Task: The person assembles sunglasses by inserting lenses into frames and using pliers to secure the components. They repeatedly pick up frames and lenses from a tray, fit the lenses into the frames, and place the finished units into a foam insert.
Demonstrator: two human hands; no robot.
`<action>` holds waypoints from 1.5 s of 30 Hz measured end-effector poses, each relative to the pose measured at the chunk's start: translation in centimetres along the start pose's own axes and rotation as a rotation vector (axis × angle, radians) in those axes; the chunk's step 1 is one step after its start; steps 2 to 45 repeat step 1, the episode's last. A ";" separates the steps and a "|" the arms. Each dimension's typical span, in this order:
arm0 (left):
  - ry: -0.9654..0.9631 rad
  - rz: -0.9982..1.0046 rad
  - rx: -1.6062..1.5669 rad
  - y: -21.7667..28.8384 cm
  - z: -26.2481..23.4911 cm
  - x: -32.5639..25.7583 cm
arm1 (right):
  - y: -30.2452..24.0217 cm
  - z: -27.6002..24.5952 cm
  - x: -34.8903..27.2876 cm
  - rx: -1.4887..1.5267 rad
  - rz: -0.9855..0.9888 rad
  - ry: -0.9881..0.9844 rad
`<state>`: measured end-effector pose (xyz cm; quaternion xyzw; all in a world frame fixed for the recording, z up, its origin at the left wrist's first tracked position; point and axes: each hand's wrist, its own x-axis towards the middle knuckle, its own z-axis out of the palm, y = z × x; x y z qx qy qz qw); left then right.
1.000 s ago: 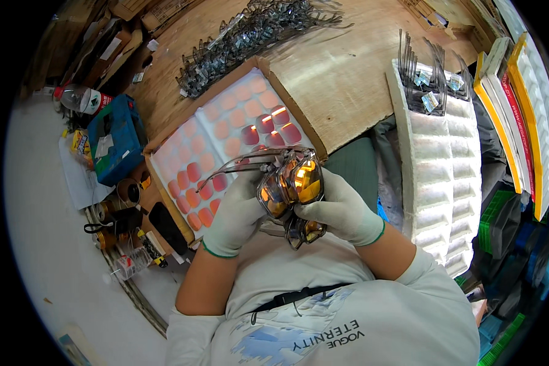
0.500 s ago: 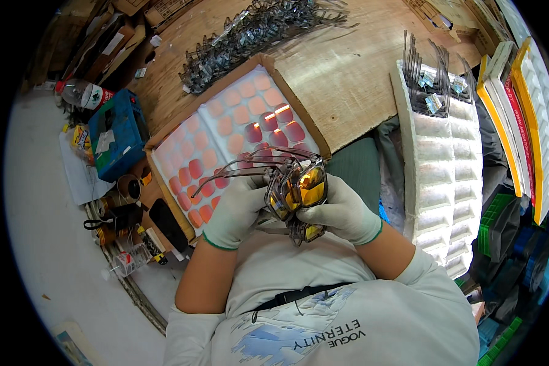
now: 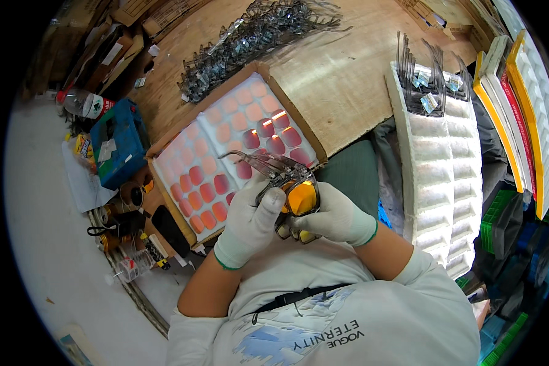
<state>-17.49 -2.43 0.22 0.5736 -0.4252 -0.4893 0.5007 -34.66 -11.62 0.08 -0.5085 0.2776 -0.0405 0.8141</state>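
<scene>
White gloves with green cuffs cover both hands, which are close together in front of my chest. Between them are several dark-framed sunglasses (image 3: 302,197) with orange-yellow mirrored lenses, their thin temples pointing up and left. My left hand (image 3: 256,210) closes on the left side of the bunch, thumb across the front. From the right, my right hand (image 3: 335,213) grips it, thumb near the lower lenses. Just beyond them lies an open cardboard box (image 3: 290,94), where rows of loose pink-red lenses (image 3: 207,192) lie on white sheets.
A long pile of dark eyeglass frames (image 3: 244,46) lies at the back of the wooden table (image 3: 329,85). At right, a white compartment tray (image 3: 442,177) holds several frames at its far end. A blue box (image 3: 119,143), a plastic bottle (image 3: 82,104) and a black phone (image 3: 169,230) are at left.
My left hand has shifted up and inward, its thumb now over the front of the sunglasses. The bunch has turned, and its temples sit closer together.
</scene>
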 end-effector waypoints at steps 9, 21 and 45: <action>-0.015 -0.030 -0.034 -0.1 0.0 -0.1 | 0.0 -0.1 -0.1 0.002 -0.001 0.005; -0.015 -0.030 -0.034 -0.1 0.0 -0.1 | 0.0 -0.1 -0.1 0.002 -0.001 0.005; -0.015 -0.030 -0.034 -0.1 0.0 -0.1 | 0.0 -0.1 -0.1 0.002 -0.001 0.005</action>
